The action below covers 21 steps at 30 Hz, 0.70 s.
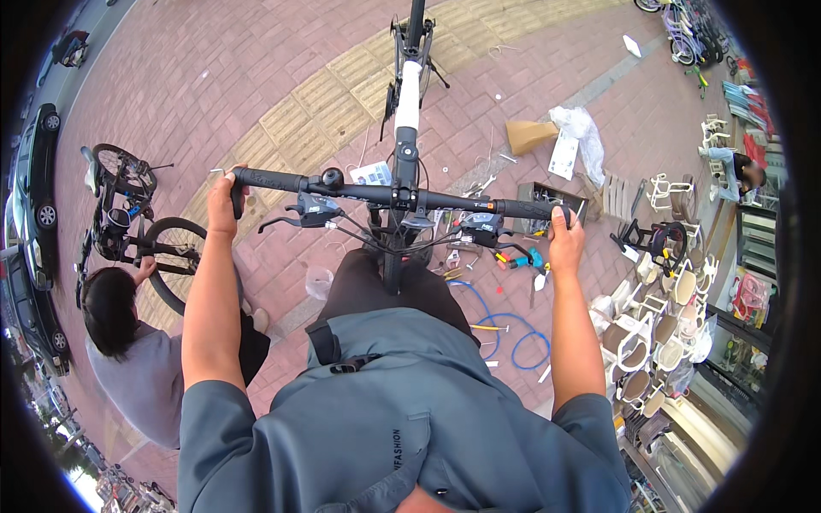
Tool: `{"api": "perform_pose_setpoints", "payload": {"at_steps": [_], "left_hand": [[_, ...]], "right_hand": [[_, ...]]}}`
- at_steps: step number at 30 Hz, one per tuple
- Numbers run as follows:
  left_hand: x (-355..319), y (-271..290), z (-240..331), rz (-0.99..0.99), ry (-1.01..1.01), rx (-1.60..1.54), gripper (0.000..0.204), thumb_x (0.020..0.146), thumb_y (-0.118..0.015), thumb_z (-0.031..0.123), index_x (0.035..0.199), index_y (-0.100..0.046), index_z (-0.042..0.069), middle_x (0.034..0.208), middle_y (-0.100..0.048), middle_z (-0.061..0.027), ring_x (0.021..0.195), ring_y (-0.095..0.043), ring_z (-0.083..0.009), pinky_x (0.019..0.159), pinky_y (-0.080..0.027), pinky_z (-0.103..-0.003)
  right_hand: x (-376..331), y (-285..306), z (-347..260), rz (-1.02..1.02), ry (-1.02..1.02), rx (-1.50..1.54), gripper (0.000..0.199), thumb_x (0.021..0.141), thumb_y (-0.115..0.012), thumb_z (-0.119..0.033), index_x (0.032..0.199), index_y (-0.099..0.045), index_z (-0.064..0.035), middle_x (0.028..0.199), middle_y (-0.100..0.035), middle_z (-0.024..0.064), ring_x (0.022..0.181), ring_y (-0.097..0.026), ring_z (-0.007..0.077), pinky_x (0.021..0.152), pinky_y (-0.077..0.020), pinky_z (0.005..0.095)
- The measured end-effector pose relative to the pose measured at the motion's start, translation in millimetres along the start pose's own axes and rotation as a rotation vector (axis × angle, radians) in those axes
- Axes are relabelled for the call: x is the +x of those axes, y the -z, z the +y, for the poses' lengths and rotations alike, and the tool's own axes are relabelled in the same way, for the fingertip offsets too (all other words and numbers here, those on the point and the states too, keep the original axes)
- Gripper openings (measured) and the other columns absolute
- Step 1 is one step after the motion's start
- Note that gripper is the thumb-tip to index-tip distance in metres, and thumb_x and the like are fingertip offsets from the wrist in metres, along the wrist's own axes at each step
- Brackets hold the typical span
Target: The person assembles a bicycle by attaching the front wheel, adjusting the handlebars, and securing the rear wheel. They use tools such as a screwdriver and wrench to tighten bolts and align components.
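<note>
On rough brick pavement (256, 85), inward of its road edge, stands a slim-framed bicycle (409, 98). Its straight, dark handlebar (440, 201) runs left to right between left hand (223, 205) and right hand (566, 244), equally near, each closed on one end's rubbery-looking grip. A small domed bell (333, 178) sits left of centre.
</note>
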<state>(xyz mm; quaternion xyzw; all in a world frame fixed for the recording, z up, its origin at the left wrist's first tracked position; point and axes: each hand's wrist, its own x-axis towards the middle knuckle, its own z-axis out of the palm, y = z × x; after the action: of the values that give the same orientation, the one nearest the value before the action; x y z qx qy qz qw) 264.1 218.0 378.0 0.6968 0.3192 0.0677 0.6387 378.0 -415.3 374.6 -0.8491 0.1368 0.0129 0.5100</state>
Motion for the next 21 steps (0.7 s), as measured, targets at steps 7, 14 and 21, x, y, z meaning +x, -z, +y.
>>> {"api": "perform_pose_setpoints", "payload": {"at_steps": [7,14,21], "left_hand": [[6.2,-1.6,1.7,-0.036,0.017,-0.053,0.042,0.1,-0.047,0.031,0.123,-0.07,0.005,0.074,-0.061,-0.0005,0.054,-0.048,-0.0069,0.049,-0.037,-0.023],[11.3,2.1,1.9,-0.103,-0.008,-0.072,0.042,0.098,-0.051,0.031,0.121,-0.069,0.002,0.075,-0.061,-0.0011,0.058,-0.049,-0.007,0.053,-0.037,-0.022],[13.1,5.7,0.0,-0.129,0.008,-0.095,0.041,0.098,-0.051,0.029,0.123,-0.068,0.002,0.078,-0.061,-0.0013,0.062,-0.051,-0.0067,0.056,-0.039,-0.022]], "right_hand": [[-8.7,-0.2,1.1,0.03,-0.04,0.067,0.039,0.098,-0.069,-0.043,0.098,-0.068,-0.0039,0.066,-0.052,-0.0043,0.059,-0.045,0.0059,0.054,-0.035,0.0248],[-7.3,0.0,6.3,0.052,-0.082,0.054,0.043,0.097,-0.068,-0.048,0.094,-0.068,-0.0054,0.065,-0.053,-0.0038,0.059,-0.045,0.0067,0.054,-0.0334,0.0253],[-8.4,3.0,7.3,0.047,-0.118,0.073,0.045,0.096,-0.068,-0.051,0.088,-0.065,-0.0069,0.064,-0.051,-0.0047,0.056,-0.043,0.006,0.052,-0.0314,0.025]]}}
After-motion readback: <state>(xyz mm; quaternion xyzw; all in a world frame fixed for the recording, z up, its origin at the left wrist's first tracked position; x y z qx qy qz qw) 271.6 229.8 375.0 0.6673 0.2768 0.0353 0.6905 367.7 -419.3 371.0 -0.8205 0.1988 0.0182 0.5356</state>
